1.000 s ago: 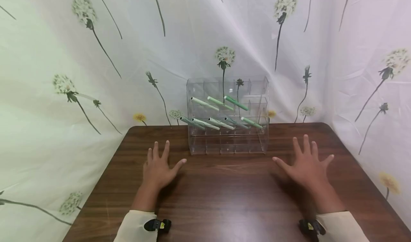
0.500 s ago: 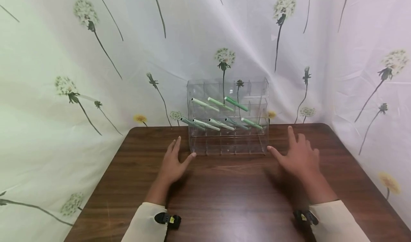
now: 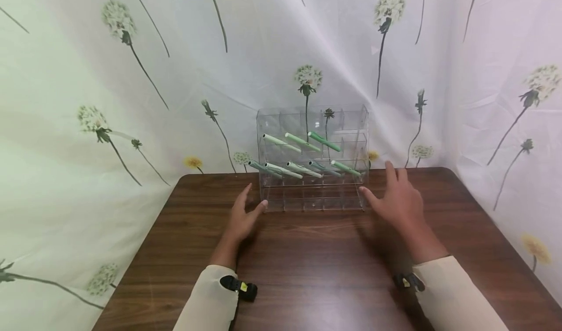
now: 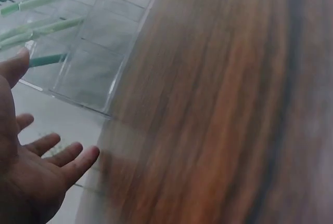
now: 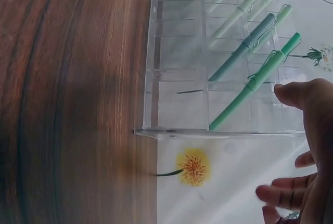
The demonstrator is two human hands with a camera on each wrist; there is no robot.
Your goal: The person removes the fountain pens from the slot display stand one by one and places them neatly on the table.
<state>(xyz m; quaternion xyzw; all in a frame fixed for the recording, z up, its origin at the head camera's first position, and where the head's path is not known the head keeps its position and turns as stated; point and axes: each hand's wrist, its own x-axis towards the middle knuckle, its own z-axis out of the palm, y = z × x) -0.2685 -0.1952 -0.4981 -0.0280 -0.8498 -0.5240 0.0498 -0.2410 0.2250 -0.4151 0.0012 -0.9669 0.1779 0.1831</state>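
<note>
A clear acrylic pen rack [image 3: 313,204] with rows of compartments stands at the back of the table. Three pens lean in its upper row, the rightmost a dark green pen [image 3: 324,141]. Below them, several more in pale green and teal slant the same way. My left hand [image 3: 239,222] is at the rack's lower left corner, thumb raised and fingers spread. On the other side, my right hand [image 3: 398,203] has its thumb tip near the right side panel. In the right wrist view, that thumb overlaps the rack close to a bright green pen [image 5: 252,86]. Neither hand holds anything.
The brown wood-grain table [image 3: 303,267] reaches back to a white cloth [image 3: 167,38] printed with dandelions, which hangs behind and at both sides. A black wrist strap [image 3: 238,287] is on the left sleeve, another strap [image 3: 409,281] on the right.
Both hands have moved inward and forward from wide apart to either side of the rack, their spread fingers turning toward its sides. Rack and pens stay in place.
</note>
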